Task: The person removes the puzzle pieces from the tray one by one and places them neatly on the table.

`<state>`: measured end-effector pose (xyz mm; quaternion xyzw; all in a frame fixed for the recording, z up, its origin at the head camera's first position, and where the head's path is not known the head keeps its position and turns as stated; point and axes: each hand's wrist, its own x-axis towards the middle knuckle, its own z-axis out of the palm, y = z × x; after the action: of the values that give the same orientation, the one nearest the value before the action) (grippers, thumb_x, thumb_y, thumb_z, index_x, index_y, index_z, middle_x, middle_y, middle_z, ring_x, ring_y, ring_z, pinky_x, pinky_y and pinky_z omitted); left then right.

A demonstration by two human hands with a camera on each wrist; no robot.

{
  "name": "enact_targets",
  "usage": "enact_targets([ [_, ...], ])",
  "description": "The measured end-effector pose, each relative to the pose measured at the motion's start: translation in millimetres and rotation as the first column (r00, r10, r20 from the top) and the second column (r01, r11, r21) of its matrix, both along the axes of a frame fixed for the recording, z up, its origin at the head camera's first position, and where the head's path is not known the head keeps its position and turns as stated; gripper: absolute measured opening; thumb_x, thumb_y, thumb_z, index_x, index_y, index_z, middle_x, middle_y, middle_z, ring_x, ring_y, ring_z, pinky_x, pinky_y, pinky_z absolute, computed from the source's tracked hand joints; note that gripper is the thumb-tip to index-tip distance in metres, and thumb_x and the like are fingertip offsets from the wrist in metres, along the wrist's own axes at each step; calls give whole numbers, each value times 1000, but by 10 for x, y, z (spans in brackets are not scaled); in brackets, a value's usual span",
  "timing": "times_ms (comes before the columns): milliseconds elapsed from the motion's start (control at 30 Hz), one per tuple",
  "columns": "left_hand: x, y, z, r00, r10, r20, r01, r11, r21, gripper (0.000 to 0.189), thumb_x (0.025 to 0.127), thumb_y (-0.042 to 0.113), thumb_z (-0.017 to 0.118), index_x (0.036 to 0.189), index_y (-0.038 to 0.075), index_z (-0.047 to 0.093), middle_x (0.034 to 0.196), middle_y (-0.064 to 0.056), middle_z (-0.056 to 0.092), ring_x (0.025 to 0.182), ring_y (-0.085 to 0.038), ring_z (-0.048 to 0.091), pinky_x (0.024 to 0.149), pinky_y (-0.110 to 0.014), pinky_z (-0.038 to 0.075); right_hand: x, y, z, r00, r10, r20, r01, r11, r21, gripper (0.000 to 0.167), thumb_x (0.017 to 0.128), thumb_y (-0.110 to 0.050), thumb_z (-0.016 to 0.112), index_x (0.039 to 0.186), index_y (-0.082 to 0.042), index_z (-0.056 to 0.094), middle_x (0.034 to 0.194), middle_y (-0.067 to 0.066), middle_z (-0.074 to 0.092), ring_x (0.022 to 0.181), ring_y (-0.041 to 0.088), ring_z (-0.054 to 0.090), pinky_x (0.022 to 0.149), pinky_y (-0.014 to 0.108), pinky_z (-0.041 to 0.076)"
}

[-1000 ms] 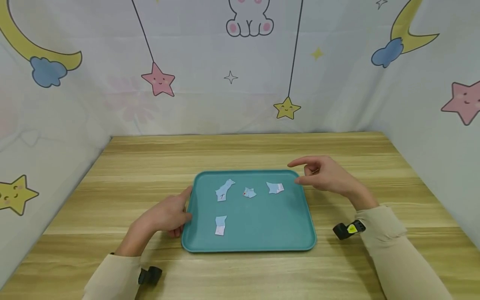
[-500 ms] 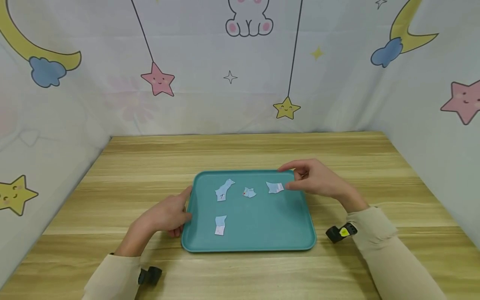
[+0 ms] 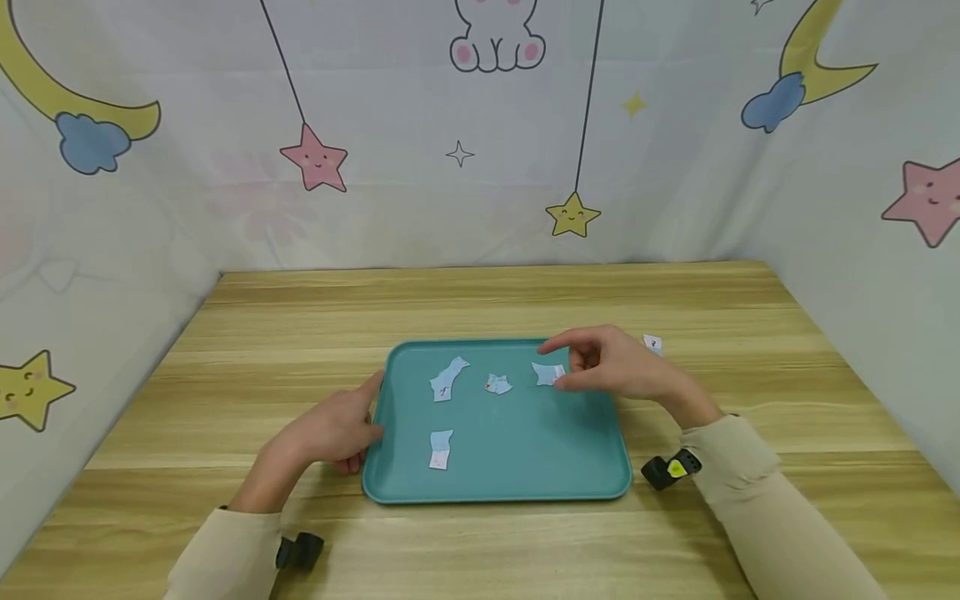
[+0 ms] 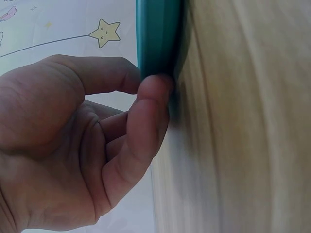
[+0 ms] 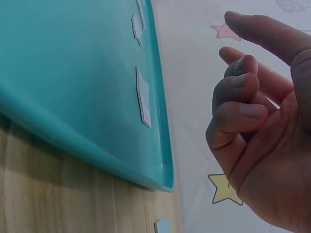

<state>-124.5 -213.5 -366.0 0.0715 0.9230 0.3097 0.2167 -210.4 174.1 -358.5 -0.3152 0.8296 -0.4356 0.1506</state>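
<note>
Near-left piece (image 3: 441,450): flat on the tray (image 3: 517,492), near its left rim; open floor rightward.
Left grip (image 3: 333,427): pinches that rim.
Right grip (image 3: 618,365): thumb and forefinger apart, holding nothing, above the far-right piece (image 3: 545,372), thumb covering its edge.
Outer piece (image 3: 652,342): on the table (image 3: 270,333), hand-hidden in part.
Wall drawing (image 3: 497,42): cut off above.

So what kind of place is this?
Probably a curtained activity booth: white fabric walls printed with smiling stars stand on three sides of a brown wood-grain table, which holds a rectangular teal tray.
</note>
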Motion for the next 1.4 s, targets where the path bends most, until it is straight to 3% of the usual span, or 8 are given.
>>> enact_targets([
  [500, 0, -12, -20, 1000, 4, 5, -4, 1000, -14, 87, 98, 2, 55, 167, -6, 3, 61, -8, 64, 46, -17, 63, 47, -33, 57, 48, -268, 28, 993, 107, 54, -108, 994, 22, 48, 92, -14, 79, 136, 1, 67, 77, 0, 57, 67, 11, 50, 61, 24, 43],
  [1067, 1, -18, -21, 1000, 0, 5, 0, 1000, -23, 86, 98, 3, 55, 167, -7, 3, 61, -8, 64, 47, -16, 63, 48, -32, 57, 40, -518, 9, 979, 196, 45, -199, 978, 57, 46, 92, -18, 80, 135, -5, 70, 72, -3, 56, 65, 12, 49, 62, 25, 43],
  [1400, -11, -10, 3, 1000, -1, 13, 1, 1000, -16, 87, 98, 1, 55, 167, -6, 2, 62, -9, 64, 47, -17, 63, 48, -33, 57, 63, -630, -16, 976, 206, 74, -212, 973, 88, 46, 91, -18, 80, 135, -7, 71, 73, -4, 56, 66, 12, 49, 63, 25, 40],
])
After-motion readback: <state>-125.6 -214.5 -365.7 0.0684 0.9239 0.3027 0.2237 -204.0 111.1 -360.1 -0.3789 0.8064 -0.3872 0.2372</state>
